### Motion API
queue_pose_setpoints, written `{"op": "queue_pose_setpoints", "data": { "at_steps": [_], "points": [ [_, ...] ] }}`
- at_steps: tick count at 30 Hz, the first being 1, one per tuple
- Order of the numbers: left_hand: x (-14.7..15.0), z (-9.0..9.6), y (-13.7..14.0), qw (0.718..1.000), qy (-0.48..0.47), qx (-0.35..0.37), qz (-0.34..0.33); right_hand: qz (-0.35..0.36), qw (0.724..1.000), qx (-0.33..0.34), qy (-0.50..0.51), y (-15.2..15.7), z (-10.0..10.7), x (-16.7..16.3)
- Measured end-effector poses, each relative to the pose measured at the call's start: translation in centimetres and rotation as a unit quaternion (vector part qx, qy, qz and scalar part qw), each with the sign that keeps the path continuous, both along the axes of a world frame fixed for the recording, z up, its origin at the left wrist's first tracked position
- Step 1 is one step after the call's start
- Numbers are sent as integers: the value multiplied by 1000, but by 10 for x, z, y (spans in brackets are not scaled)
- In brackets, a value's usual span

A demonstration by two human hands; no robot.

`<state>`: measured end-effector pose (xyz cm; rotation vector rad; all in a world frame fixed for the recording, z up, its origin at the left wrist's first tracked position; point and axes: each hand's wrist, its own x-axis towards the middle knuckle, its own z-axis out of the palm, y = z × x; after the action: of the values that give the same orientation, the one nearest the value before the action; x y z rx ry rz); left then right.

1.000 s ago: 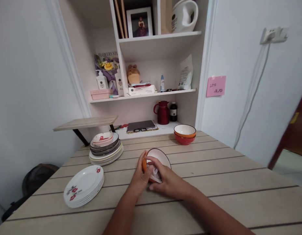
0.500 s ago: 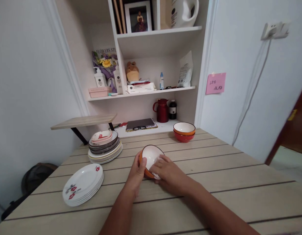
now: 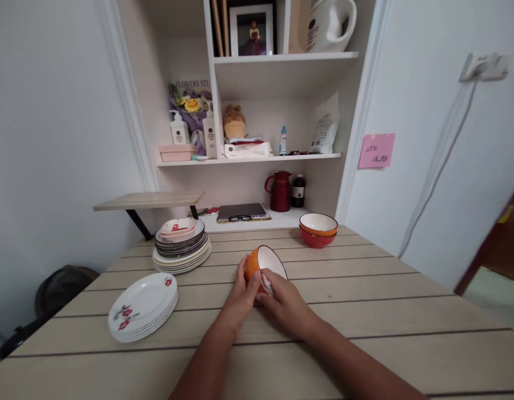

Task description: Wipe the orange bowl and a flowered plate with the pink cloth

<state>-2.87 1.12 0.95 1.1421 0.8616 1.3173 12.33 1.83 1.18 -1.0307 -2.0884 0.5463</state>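
Wiping, it seems: the left hand curls its fingers round an orange, white-lined ceramic bowl, tilted short of the far edge of the tabletop; the right hand pinches crumpled white cloth; next stroke needs steady support

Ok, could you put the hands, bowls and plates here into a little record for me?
Left hand: holds the tilted orange bowl
Right hand: at the bowl's rim, with crumpled white material
Bowl stack: orange over red, farther back, right
Flowered plates: stacked, left of the hands
Taller stack: plates topped by small dishes, behind the flowered ones
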Motion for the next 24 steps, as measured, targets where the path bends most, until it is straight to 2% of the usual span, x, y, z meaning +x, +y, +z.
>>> {"op": "queue_pose_setpoints", "data": {
  "at_steps": [5,7,10,15,20,24],
  "points": [
    [-2,1,1,998,-23,-4,57,21,986,100,-134,-2,-12,-11],
    [-3,0,3,996,-36,-4,80,18,977,123,-172,-5,-14,-16],
    [-5,0,5,994,-71,-22,74,15,969,142,-204,-8,-13,-21],
    [-11,4,6,985,-135,-50,96,94,936,209,-267,-1,-4,-14],
    [-16,7,6,982,-152,-58,102,104,913,276,-282,8,2,-1],
    [-17,6,7,982,-156,-58,88,85,924,268,-259,9,-8,0]
  ]
}}
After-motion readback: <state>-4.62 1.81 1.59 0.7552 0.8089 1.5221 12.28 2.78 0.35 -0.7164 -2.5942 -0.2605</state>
